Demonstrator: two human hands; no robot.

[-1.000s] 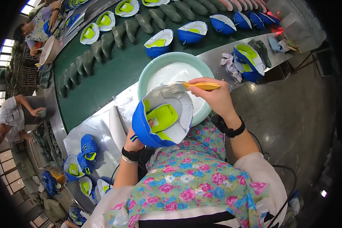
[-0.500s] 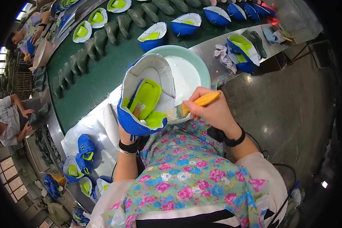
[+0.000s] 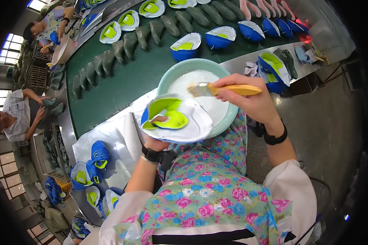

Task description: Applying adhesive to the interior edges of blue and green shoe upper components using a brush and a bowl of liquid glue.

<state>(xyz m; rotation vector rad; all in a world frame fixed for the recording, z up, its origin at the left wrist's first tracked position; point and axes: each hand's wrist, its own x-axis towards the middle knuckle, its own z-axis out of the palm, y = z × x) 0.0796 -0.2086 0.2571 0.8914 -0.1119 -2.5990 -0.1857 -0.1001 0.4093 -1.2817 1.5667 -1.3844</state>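
My left hand [image 3: 156,143] grips a blue shoe upper [image 3: 200,124] from below, one finger showing inside it by the lime-green lining. The upper's white inner side faces up, over the near-left rim of a mint-green basin [image 3: 166,81]. White liquid [image 3: 216,107] fills the basin's bottom. Closed round the yellow handle of a paintbrush [image 3: 239,89], my right hand [image 3: 249,98] holds it above the basin. The brush's pale bristles point left, above the liquid and apart from the upper.
A green conveyor belt [image 3: 122,81] carries rows of dark shoe lasts [image 3: 130,45] and blue uppers [image 3: 220,37]. More uppers [image 3: 98,155] lie on the left table. At right are a crumpled cloth [image 3: 251,69] and stacked uppers [image 3: 274,67]. Two people work at far left.
The upper has tipped from standing to lying flatter, its white inside turned up. My right hand has lifted the brush off the upper and up over the basin. The view has shifted.
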